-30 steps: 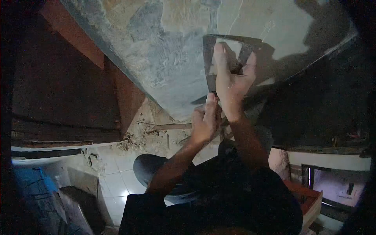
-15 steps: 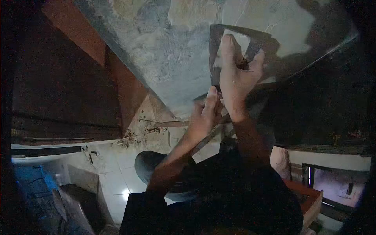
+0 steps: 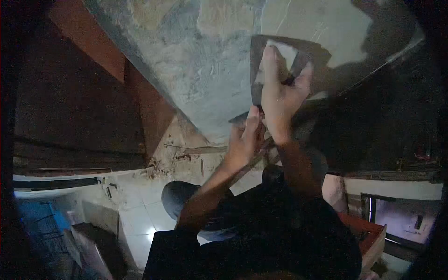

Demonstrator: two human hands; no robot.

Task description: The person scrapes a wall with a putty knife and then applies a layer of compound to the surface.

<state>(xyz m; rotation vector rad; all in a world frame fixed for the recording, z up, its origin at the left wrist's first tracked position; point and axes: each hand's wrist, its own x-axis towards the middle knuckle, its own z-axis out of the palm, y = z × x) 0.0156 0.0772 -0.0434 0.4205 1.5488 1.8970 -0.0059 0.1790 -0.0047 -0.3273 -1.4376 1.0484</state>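
Note:
A large mottled panel [image 3: 200, 74], grey with patches of pale filler, slants across the top of the view. My right hand [image 3: 282, 100] presses a pale flat piece [image 3: 285, 52] against it, thumb on one side and fingers on the other. The piece's exact kind is not clear. Just below and left, my left hand [image 3: 247, 133] is close to my right wrist, its fingers drawn together near the panel's lower part. What it grips, if anything, is hidden. Dark shadows of the hands fall on the panel around them.
Reddish-brown boards [image 3: 147, 105] stand left of the panel. Pale floor tiles [image 3: 135, 217] lie below, with debris [image 3: 161, 163] near the panel's bottom corner. A reddish wooden box [image 3: 368, 228] is at lower right, and a dark slab-like object [image 3: 100, 247] at lower left.
My right hand and the pale piece have shifted slightly down along the panel. My left hand has lowered slightly beside it.

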